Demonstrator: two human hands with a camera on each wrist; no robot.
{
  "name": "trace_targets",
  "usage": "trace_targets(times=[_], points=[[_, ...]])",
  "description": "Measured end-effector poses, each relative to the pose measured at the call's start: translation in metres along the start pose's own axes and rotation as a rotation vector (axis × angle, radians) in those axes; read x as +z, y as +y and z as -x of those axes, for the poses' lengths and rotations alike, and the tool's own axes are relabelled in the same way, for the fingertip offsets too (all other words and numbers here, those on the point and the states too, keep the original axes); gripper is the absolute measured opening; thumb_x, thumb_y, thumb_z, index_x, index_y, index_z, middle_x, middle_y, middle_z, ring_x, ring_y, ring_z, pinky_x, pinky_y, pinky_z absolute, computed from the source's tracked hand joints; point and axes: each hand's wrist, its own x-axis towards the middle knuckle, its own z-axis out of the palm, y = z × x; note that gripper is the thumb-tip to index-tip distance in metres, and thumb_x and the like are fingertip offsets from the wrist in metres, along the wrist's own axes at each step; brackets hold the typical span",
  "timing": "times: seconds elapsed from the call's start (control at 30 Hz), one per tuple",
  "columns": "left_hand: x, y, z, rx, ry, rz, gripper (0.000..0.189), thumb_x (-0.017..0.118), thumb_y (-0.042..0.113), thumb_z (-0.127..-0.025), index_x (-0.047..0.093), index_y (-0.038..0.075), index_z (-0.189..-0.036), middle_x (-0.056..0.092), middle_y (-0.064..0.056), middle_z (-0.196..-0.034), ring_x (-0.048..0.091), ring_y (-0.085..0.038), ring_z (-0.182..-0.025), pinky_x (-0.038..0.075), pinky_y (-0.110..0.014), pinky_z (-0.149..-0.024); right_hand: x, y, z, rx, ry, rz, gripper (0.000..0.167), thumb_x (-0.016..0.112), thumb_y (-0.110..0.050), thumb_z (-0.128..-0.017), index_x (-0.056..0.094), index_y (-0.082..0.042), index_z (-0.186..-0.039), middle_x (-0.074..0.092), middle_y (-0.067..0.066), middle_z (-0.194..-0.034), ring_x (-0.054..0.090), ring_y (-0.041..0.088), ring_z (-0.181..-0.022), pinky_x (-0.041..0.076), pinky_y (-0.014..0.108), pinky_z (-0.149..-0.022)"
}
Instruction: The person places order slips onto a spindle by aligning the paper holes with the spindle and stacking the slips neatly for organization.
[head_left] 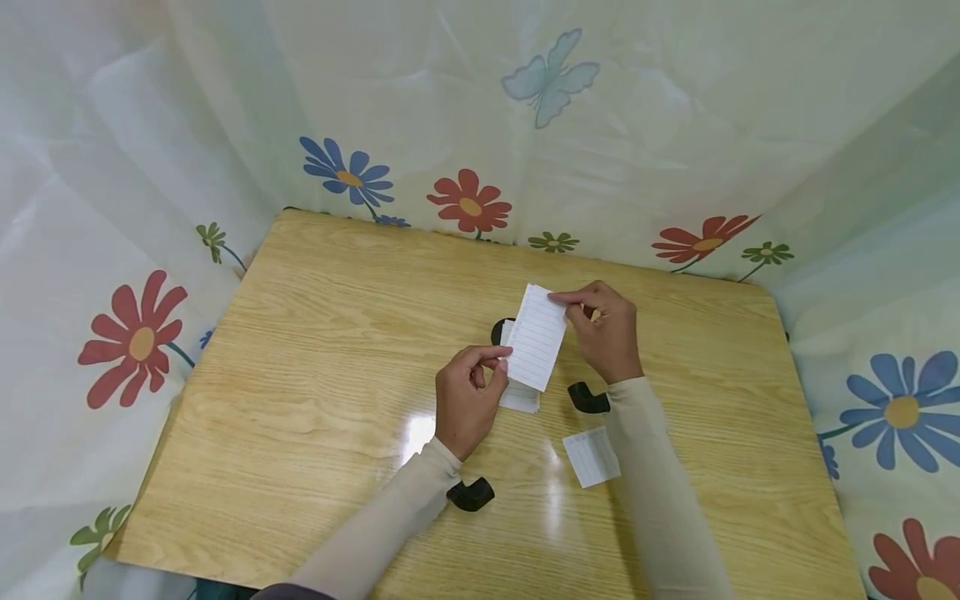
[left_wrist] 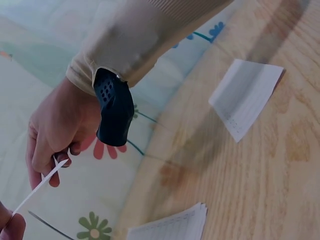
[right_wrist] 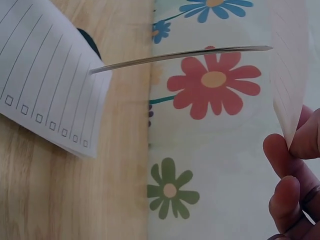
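A lined white paper slip (head_left: 538, 337) with small checkboxes is held up between both hands. My left hand (head_left: 468, 400) pinches its left edge between thumb and index finger. At the upper right corner, my right hand (head_left: 606, 332) pinches it the same way. Below it, several similar slips (head_left: 520, 398) are stuck on a paper spike with a black round base (head_left: 497, 332). In the right wrist view the bare metal spike (right_wrist: 180, 54) sticks out of those slips, its tip at the held slip (right_wrist: 289, 65); I cannot tell whether it pierces the paper.
More white slips (head_left: 591, 457) lie on the wooden table (head_left: 315, 333), beside my right forearm. A black camera mount (head_left: 588, 398) sits at the right wrist, another black mount (head_left: 471, 495) at the left. A flower-printed curtain (head_left: 405, 83) borders the table at the back and sides.
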Motion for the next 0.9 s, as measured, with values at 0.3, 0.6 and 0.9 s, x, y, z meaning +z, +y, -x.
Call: trace_targets(times=[0.3, 0.6, 0.9], points=[[0.003, -0.002, 0.001, -0.031, 0.000, -0.008, 0.022, 0.070, 0.006, -0.098, 0.082, 0.016, -0.115, 0.074, 0.000, -0.090, 0.043, -0.009, -0.060, 0.031, -0.021, -0.053, 0.000, 0.000, 0.000, 0.000, -0.025, 0.028, 0.040, 0.057, 0.004, -0.098, 0.086, -0.021, -0.111, 0.067, 0.006, -0.088, 0.051, 0.015, -0.074, 0.035, 0.023, -0.060], [0.002, -0.003, 0.000, -0.006, 0.017, -0.002, 0.023, 0.070, 0.005, -0.099, 0.081, 0.015, -0.117, 0.073, -0.001, -0.090, 0.044, -0.010, -0.063, 0.034, -0.020, -0.056, -0.003, -0.007, -0.011, 0.043, -0.133, -0.100, 0.028, 0.056, -0.006, -0.107, 0.078, -0.015, -0.122, 0.075, 0.007, -0.111, 0.058, 0.018, -0.085, 0.040, 0.027, -0.068], [0.003, -0.005, 0.001, -0.006, 0.013, 0.002, 0.023, 0.071, 0.005, -0.099, 0.081, 0.014, -0.117, 0.074, -0.002, -0.091, 0.046, -0.014, -0.064, 0.033, -0.019, -0.057, 0.005, -0.006, -0.018, 0.164, -0.185, -0.223, 0.021, 0.072, -0.014, -0.102, 0.078, -0.003, -0.119, 0.075, 0.014, -0.101, 0.062, 0.018, -0.081, 0.046, 0.024, -0.070]])
